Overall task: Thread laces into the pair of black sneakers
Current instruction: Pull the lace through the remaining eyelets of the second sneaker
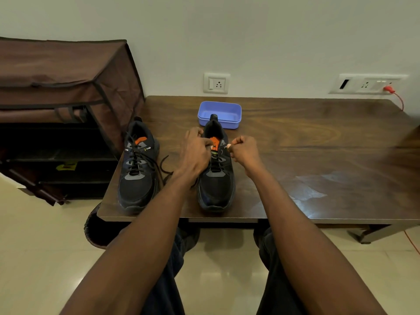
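Table (284,137) carries both sneakers near its front edge. Left sneaker (137,167) appears fully laced, ends trailing loose. Right sneaker (216,169), just beside it, is laced to its upper eyelets. Left hand (196,153) curls over the tongue, presumably holding the lace; right hand (243,150) pinches a lace end (229,145). Recommended: draw both ends evenly, keeping the crossings flat, before threading the last eyelets.

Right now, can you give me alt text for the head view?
Both hands, left hand and right hand, work the lace at the top eyelets of the right sneaker on a wooden table. The left sneaker stands laced beside it; a blue tray sits behind.
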{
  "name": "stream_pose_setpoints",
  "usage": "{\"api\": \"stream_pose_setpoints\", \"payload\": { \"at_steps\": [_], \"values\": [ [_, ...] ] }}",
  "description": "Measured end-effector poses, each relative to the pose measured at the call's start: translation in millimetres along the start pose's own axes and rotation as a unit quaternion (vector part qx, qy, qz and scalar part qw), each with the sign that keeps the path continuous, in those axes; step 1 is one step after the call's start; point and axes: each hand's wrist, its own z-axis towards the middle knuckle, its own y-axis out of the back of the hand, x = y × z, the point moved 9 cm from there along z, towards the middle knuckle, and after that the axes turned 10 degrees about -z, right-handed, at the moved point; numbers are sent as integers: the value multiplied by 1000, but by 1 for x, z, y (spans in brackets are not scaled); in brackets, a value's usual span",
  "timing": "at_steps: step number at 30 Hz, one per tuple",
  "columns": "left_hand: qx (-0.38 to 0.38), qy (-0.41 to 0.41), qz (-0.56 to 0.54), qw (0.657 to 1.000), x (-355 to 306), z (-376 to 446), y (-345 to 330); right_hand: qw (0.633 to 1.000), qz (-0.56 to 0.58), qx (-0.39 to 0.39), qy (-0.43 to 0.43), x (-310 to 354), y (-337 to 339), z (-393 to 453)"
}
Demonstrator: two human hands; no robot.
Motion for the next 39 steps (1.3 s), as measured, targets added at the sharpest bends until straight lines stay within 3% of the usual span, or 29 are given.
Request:
{"api": "stream_pose_setpoints", "payload": {
  "at_steps": [4,14,21,30,39],
  "values": [
    [26,-1,45,999,-2,1,-16,999,-41,-5,-3,-5,-4,5],
    [-2,43,-18,999,14,9,-25,990,-142,27,-6,-9,-20,9],
    [-19,100,-35,994,22,8,-33,989,-146,35,-10,-11,-24,11],
    [-27,90,-55,994,5,-2,-22,986,-160,44,8,-11,-24,12],
    [20,146,-200,969,25,11,-39,984,-172,46,9,-13,-25,14]
  ]
}}
